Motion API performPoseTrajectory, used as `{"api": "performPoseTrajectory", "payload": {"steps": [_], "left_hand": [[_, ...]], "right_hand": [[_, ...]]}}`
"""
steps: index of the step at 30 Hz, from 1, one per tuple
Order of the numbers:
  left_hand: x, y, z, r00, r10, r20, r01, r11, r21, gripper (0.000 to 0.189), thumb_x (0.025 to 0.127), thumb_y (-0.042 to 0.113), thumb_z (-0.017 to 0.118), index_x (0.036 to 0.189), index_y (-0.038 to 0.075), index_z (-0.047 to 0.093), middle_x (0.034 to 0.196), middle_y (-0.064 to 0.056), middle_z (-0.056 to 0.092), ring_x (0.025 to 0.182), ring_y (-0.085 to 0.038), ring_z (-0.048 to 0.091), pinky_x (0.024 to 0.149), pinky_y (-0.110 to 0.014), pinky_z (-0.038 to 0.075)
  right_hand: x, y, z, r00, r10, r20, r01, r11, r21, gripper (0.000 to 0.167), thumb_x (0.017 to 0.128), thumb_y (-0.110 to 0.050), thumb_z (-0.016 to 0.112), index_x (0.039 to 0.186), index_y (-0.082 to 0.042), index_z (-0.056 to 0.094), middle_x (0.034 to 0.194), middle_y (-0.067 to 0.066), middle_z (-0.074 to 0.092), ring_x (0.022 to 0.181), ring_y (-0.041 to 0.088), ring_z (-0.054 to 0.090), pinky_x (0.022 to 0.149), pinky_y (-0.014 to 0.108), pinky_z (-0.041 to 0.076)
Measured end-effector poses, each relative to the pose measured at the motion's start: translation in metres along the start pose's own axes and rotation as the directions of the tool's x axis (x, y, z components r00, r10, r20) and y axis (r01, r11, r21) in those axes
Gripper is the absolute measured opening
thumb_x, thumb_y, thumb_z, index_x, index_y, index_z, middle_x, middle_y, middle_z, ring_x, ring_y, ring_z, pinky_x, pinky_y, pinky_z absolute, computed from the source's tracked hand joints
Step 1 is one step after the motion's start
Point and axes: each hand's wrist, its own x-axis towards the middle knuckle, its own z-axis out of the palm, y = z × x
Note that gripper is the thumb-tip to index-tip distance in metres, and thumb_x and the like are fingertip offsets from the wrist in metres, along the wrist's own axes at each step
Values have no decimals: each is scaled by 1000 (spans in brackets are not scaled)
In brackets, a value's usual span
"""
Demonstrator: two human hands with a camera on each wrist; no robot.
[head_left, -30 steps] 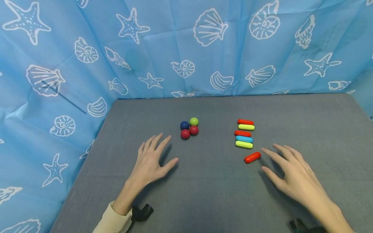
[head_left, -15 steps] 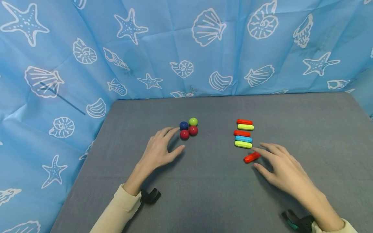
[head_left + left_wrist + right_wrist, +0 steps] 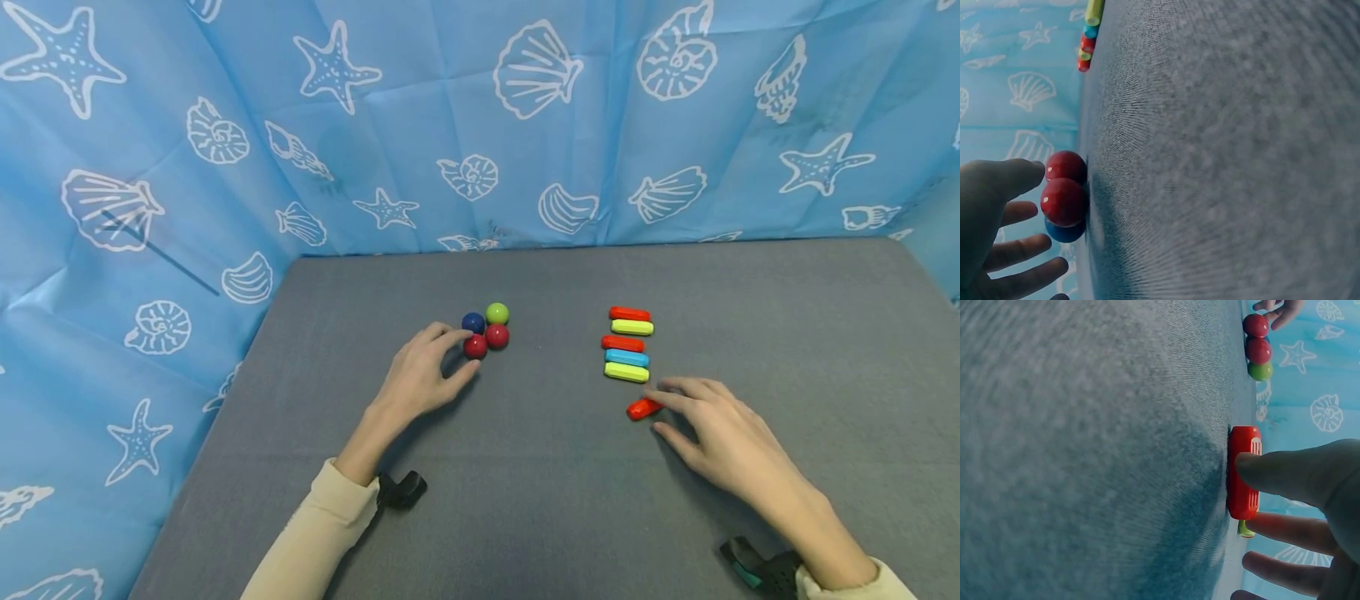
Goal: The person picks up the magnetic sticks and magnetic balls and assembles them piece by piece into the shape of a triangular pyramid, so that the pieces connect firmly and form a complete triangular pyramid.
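Four-ball cluster aside, the ball nearest my left hand (image 3: 422,371) is a glossy red one (image 3: 475,347); the index fingertip overlaps its upper edge and the thumb stays apart below. Behind it sit a blue ball (image 3: 473,323), a green ball (image 3: 497,313) and a second red ball (image 3: 498,337). My right hand (image 3: 716,429) reaches over a short red stick (image 3: 1245,475) lying aslant on the table. Its index finger covers the stick's right end in the head view, while the thumb overlaps it in the right wrist view. Both hands have relaxed, parted fingers.
Beyond the right hand lie a yellow stick (image 3: 627,372), a blue stick (image 3: 627,357) and a red stick (image 3: 622,343) side by side. Farther back are another red stick (image 3: 630,314) and yellow stick (image 3: 632,327). A blue shell-print curtain (image 3: 450,125) borders the grey table (image 3: 525,500).
My left hand has moved forward and right to the near red ball. My right hand has moved left, its index finger now over the slanted red stick. Balls and sticks stay put.
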Motion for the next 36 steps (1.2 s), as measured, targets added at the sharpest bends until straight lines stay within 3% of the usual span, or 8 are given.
{"api": "performPoseTrajectory", "payload": {"steps": [5,13,18,21,26,36], "left_hand": [[0,1,0,1000,-1,8,2,1000,-7,40,95,34,73,128,12,69,120,-10,68,103,-25,69,86,-46,58],[-1,4,1,1000,13,-13,-13,999,-47,34,93,29,75,119,8,69,115,-9,69,100,-24,68,86,-43,58],[0,6,2,1000,26,-8,-27,997,-79,42,93,26,77,128,8,64,122,-11,67,104,-25,68,89,-43,58],[1,7,2,999,38,10,-37,996,-77,44,93,25,76,133,9,65,123,-12,66,98,-24,67,84,-42,58],[0,8,3,998,52,19,-50,995,-84,36,94,23,76,127,9,70,115,-11,67,89,-22,63,77,-39,55],[-1,8,4,997,55,47,-49,992,-119,29,91,15,79,118,8,72,115,-10,72,96,-20,70,82,-37,60]], "right_hand": [[1,-3,0,999,21,32,-21,1000,-1,40,85,-16,82,124,-11,73,125,15,70,115,39,63,82,59,55],[2,-6,0,999,29,32,-30,999,31,30,81,-21,87,109,-15,79,110,5,74,100,31,67,68,50,57],[2,-7,1,999,32,42,-32,999,17,26,80,-20,88,104,-16,79,101,2,74,90,25,66,64,45,56],[3,-8,1,997,36,62,-37,999,5,26,80,-21,87,104,-16,79,99,1,74,88,23,66,64,44,55],[3,-10,2,996,38,78,-37,999,-6,26,80,-22,88,103,-15,80,96,1,73,86,22,66,64,43,56],[4,-13,4,996,1,85,1,1000,-28,22,83,-22,85,102,-11,81,86,-4,65,74,11,50,55,28,41]]}}
